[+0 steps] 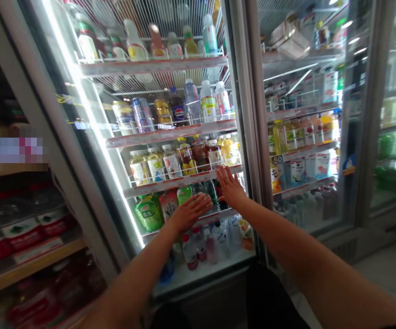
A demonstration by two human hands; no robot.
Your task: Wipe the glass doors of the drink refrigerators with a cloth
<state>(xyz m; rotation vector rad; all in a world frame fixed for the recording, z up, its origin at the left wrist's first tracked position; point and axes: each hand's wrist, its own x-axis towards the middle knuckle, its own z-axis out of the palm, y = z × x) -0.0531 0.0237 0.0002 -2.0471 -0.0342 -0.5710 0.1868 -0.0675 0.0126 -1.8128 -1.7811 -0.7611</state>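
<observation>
A: ok so what's actually in those hands rn?

B: nada, as far as I can see. Left hand is held flat with fingers loose and stretched, right hand has its fingers fanned apart. Neither grips a thing.

A: and the drinks?

B: all around the fingers lol. Dark green bottles sit behind, between the two sets. White-labelled brown drink is just above the right fingertips, behind the shelf edge. Can't tell if they touch that edge. Big green pack is left of the left fingers, red-capped pink bottle below them, Pepsi bottle well above.

A: how far along, you think?

B: early imo. Both hands are out at the drinks fridge, but no drink is in hand yet, so the handling looks all left to do.
</observation>
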